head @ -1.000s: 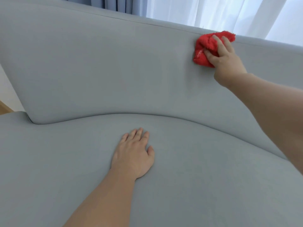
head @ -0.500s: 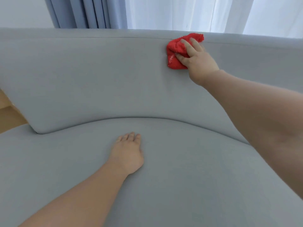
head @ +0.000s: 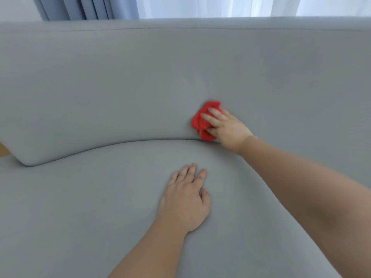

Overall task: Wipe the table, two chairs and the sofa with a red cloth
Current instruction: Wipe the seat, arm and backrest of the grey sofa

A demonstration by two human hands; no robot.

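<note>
A grey fabric sofa (head: pixel 100 87) fills the view, its backrest above and its seat cushion below. My right hand (head: pixel 226 127) holds the bunched red cloth (head: pixel 200 122) against the lower part of the backrest, just above the seam with the seat, thumb under the cloth and fingers over it. My left hand (head: pixel 185 199) lies flat on the seat cushion, fingers straight and slightly spread, holding nothing.
Blue-grey curtains (head: pixel 80 7) and white sheer curtains (head: pixel 241 6) hang behind the sofa's top edge. A strip of wooden floor (head: pixel 3 149) shows at the far left beside the backrest's end.
My right hand has swept the red cloth down the backrest from its top edge to near the seat seam. My left hand stays flat on the seat.
</note>
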